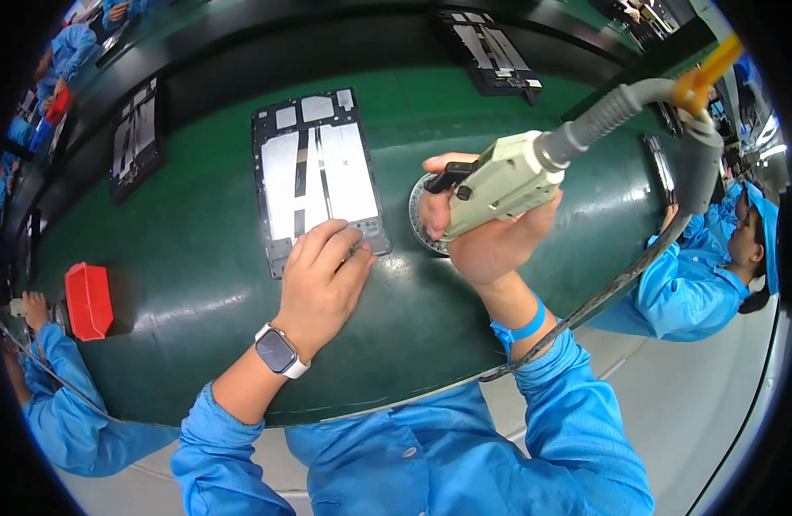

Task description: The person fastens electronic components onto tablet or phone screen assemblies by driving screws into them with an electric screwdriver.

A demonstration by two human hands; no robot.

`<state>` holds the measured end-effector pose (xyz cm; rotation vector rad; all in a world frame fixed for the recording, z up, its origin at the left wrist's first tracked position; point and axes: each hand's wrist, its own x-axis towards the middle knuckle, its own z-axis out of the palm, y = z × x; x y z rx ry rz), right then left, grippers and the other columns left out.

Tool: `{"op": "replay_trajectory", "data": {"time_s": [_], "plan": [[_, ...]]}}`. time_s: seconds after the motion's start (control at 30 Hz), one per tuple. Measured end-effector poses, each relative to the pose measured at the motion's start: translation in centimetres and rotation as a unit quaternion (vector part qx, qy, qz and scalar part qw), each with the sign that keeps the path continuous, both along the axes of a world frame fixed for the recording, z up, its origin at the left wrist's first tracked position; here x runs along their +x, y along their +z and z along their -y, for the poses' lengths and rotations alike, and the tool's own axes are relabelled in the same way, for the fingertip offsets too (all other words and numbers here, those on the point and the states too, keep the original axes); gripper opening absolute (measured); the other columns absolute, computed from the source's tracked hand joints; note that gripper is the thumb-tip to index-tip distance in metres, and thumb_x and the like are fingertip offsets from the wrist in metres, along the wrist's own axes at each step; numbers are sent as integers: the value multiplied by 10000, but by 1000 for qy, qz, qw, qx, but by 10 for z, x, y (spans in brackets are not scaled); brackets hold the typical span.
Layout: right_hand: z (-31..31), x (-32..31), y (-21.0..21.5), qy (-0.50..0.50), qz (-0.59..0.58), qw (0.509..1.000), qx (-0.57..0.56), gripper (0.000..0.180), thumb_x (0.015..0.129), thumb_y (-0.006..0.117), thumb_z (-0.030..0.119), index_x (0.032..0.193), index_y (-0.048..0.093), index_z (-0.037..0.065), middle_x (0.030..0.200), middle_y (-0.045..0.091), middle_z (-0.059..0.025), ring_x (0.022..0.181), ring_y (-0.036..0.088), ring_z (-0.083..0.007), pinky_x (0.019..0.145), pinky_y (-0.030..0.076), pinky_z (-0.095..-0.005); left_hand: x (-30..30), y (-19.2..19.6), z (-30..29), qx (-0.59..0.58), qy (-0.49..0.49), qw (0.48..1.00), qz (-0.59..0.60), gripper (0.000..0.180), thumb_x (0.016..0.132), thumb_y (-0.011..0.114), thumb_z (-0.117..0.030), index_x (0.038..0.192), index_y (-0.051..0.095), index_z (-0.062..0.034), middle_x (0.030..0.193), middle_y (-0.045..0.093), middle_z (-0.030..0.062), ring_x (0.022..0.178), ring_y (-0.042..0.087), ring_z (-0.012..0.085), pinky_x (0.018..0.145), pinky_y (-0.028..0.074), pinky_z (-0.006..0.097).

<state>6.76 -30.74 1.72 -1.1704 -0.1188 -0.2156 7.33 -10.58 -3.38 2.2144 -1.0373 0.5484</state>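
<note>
Pale green, the power tool (507,176) sits wrapped in your right hand (490,249); your left hand (321,277) rests its fingers on the near end of the tablet chassis (280,181), mid-bench (198,353), any pinch unclear.

- We look from the wearer's head, left of a fisheye pair.
- We face down onto the green bench (198,361), near edge to far side.
- Close range: torso (396,460) near, left hand (320,279) and right hand (495,241) mid-view.
</note>
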Motion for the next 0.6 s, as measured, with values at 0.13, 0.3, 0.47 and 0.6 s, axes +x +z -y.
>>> {"op": "replay_trajectory", "data": {"time_s": [0.13, 0.3, 0.47, 0.6], "plan": [[-19, 1, -2, 24, -22, 997, 64, 1118, 736, 286, 946, 1110, 601, -60, 828, 653, -131, 596, 573, -163, 516, 437, -286, 4, -2, -5, -5, -25, 1000, -2, 267, 696, 772, -17, 949, 683, -17, 1026, 641, 106, 1015, 615, 321, 794, 518, 425], [-27, 5, -18, 14, -8, 997, 81, 1050, 752, 322, 926, 1125, 576, -22, 985, 670, -191, 624, 610, -199, 513, 470, -308, 8, -2, -6, -7, -31, 999, -6, 264, 691, 764, -7, 943, 686, -13, 1033, 640, 108, 1014, 615, 320, 797, 519, 419], [-26, 9, -23, 11, -9, 998, 68, 1040, 751, 334, 922, 1123, 571, -19, 975, 671, -190, 616, 615, -209, 512, 482, -319, 11, -5, -5, -8, -33, 999, -12, 264, 688, 761, -11, 942, 689, -5, 1038, 638, 108, 1019, 613, 315, 799, 517, 416], [-26, 12, -28, 26, -4, 996, 81, 1047, 732, 357, 928, 1117, 570, -22, 950, 671, -192, 605, 616, -231, 503, 488, -335, 12, -10, -6, -4, -31, 999, -7, 201, 722, 699, -36, 918, 691, 6, 1045, 617, 91, 1057, 586, 285, 805, 505, 400]]}}
